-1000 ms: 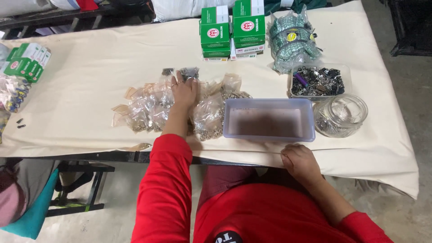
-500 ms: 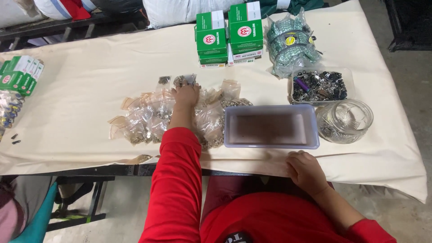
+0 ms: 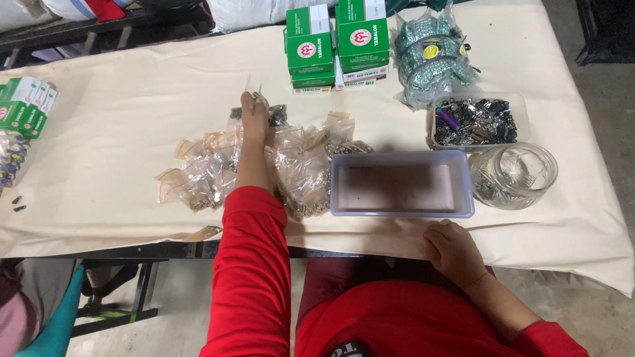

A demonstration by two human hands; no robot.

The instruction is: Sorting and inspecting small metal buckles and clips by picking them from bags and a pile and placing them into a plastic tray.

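My left hand (image 3: 254,114) reaches far out over a heap of small clear plastic bags (image 3: 301,168) filled with little metal parts. Its fingers pinch one small clear bag (image 3: 254,89) at the heap's far end, and the bag's top edge sticks up above the fingertips. My right hand (image 3: 454,250) rests at the table's near edge, just below an empty clear rectangular plastic tub (image 3: 401,184). Its fingers are curled with nothing in them. Both arms wear red sleeves.
A glass jar (image 3: 514,174) stands right of the tub, with a tray of dark metal parts (image 3: 475,121) behind it. Green boxes (image 3: 337,45) and a bag of green packets (image 3: 431,51) stand at the back. More green boxes (image 3: 26,104) lie at the far left.
My left hand has stretched a little farther across the heap and closed on a small bag at its far end. The right hand stays at the table edge.
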